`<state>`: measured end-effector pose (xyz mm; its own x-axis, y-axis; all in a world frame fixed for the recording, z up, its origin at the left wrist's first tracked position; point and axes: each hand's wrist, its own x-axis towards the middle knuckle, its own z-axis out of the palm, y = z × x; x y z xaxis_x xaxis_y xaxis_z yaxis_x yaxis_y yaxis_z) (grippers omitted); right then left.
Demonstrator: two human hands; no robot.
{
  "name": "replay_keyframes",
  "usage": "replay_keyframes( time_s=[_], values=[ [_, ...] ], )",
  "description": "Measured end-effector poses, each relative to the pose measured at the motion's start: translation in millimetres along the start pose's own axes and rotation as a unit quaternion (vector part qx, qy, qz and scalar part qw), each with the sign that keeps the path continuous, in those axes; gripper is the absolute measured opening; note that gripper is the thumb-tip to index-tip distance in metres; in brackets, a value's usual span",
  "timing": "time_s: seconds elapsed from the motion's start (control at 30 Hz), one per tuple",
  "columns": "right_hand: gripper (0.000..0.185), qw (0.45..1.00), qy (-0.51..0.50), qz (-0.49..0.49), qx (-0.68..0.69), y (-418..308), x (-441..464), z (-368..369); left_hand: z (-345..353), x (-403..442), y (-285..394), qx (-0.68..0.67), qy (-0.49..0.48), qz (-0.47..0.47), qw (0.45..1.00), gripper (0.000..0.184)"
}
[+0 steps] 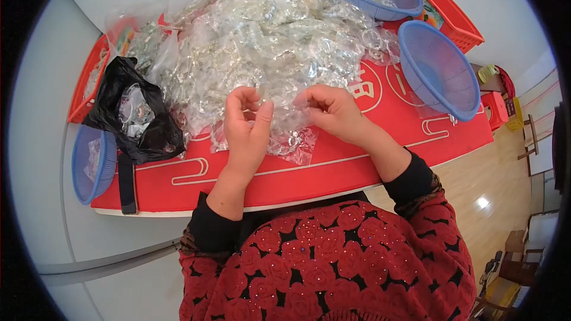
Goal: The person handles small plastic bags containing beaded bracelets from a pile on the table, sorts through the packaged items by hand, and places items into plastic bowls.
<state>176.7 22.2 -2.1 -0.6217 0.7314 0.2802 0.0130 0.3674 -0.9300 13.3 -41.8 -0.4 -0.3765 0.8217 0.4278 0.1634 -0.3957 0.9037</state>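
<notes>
Pinched between the thumb and fingertips of my right hand [304,107], clear plastic film [296,119] shows faintly over the near side of the pile, between my two hands. My left hand [253,120] faces it, fingers curled and thumb upright; the film is so transparent that I cannot tell whether those fingers grasp any of it.

Going by size, I see first the red cloth [279,193], with pale line patterns, spread over the table under both hands. On it rises a broad pile of clear bags [262,35] with shiny silvery contents, reaching down to my hands. I can't make out the single pieces inside.

To the left of the pile sits an open black plastic bag [159,137] with more clear packets inside. Over on the right I have a blue basin [439,71], tilted, and beyond it an upper basin [357,1] holding some clear packets. A red basket [458,24] stands beside these two. Another, the left basket [77,98], is partly hidden behind the black bag, and a smaller basin [107,169] with a clear packet in it is just below. Near that basin, a black strap [127,184] lies at the table's front edge.
</notes>
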Motion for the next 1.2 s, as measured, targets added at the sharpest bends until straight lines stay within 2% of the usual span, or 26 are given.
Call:
replay_keyframes(
  time_s=[0.07,0.13,0.23,0.33,0.47,0.53,0.63,0.77,0.83,0.93,1.03,1.2],
  values=[
    [0.016,0.986,0.030,-0.047,-0.156,-13,-1,0,-5,-2,-3,0.090,-0.033,0.052,0.994,0.016],
    [0.017,0.975,0.060,-0.106,-0.187,-12,0,5,-6,-6,-4,0.129,-0.095,0.068,0.985,0.019],
    [0.017,0.953,0.077,-0.168,-0.241,-10,-1,11,-1,-7,7,0.181,-0.133,0.128,0.966,0.021],
    [0.017,0.935,0.058,-0.202,-0.286,-13,-4,16,2,-7,8,0.196,-0.139,0.096,0.966,0.025],
    [0.016,0.921,0.039,-0.203,-0.329,-19,-7,17,1,-7,5,0.160,-0.137,0.076,0.975,0.017],
    [0.017,0.913,0.035,-0.219,-0.343,-20,-7,17,2,-7,9,0.172,-0.123,0.074,0.975,0.014],
    [0.019,0.914,0.058,-0.211,-0.342,-18,-9,18,4,-10,10,0.179,-0.106,0.133,0.969,0.008],
    [0.022,0.933,0.130,-0.182,-0.281,-18,-8,25,5,-11,7,0.163,-0.092,0.092,0.978,0.007],
    [0.019,0.924,0.149,-0.193,-0.294,-18,-6,28,6,-10,6,0.144,-0.085,0.060,0.984,0.007],
    [0.016,0.907,0.157,-0.217,-0.326,-18,-4,29,9,-9,14,0.197,-0.062,0.089,0.974,0.008],
    [0.012,0.899,0.165,-0.222,-0.340,-20,-3,30,8,-6,15,0.257,-0.036,0.161,0.952,0.009],
    [0.008,0.890,0.199,-0.242,-0.331,-17,1,29,8,-6,15,0.309,-0.045,0.271,0.911,0.007]
  ],
)
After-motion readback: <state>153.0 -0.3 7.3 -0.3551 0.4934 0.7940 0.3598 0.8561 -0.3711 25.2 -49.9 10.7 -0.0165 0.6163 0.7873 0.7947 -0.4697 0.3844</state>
